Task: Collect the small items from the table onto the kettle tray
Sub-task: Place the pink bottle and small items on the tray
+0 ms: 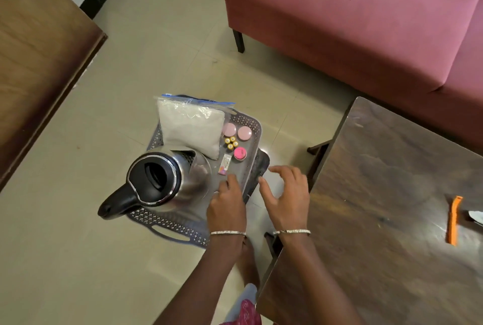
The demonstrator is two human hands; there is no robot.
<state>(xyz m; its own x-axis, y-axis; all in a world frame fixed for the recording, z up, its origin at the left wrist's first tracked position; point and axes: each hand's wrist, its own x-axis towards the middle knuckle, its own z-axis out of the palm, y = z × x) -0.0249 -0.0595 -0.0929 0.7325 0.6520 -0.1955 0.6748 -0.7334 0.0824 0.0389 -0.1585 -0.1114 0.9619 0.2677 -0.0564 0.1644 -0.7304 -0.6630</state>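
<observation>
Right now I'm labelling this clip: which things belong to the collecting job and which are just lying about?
Job: grey perforated plastic tray, black-handled steel kettle, clear zip bag of white powder, three round pink containers, four gold-topped cylinders, printed sachet, dark wooden table, orange strip on it (maybe uncollected).
Lying about: pink upholstered sofa, brown wooden furniture at left.

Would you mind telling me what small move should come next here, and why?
Probably reach the right hand across to the orange item on the wooden table. That hand is open and holds nothing, the orange item lies off the tray, and the left hand rests on the tray by the kettle.
</observation>
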